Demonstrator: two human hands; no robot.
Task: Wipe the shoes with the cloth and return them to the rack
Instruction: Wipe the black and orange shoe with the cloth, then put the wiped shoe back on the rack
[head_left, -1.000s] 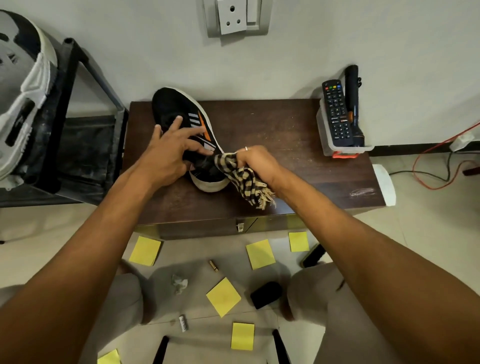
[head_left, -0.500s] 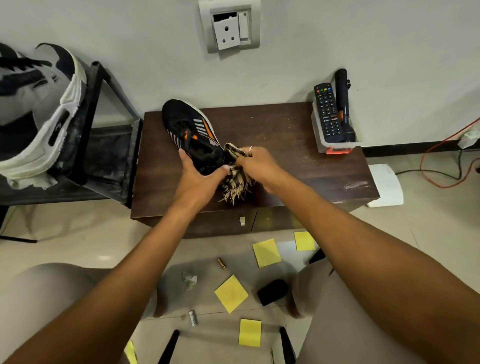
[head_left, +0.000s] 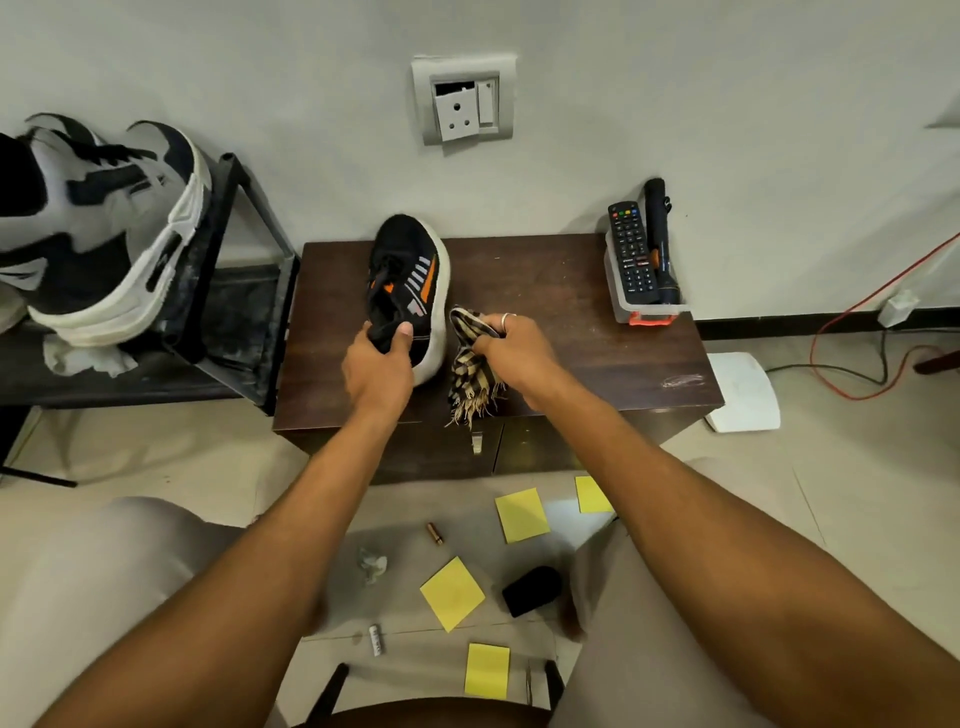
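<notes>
While my left hand (head_left: 376, 364) gripped shoe (head_left: 410, 270), right hand (head_left: 519, 353) clutched cloth (head_left: 470, 364) beside it, centre frame; wiping step, I judged; next needed cloth against sole.

Black-orange shoe (head_left: 410, 280), beige-black striped cloth (head_left: 470, 364).

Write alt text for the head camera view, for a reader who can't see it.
A person's left hand grips the heel end of a black shoe over a dark wooden table, while the right hand holds a striped cloth beside it. A white-and-black shoe sits on the rack at left.
</notes>
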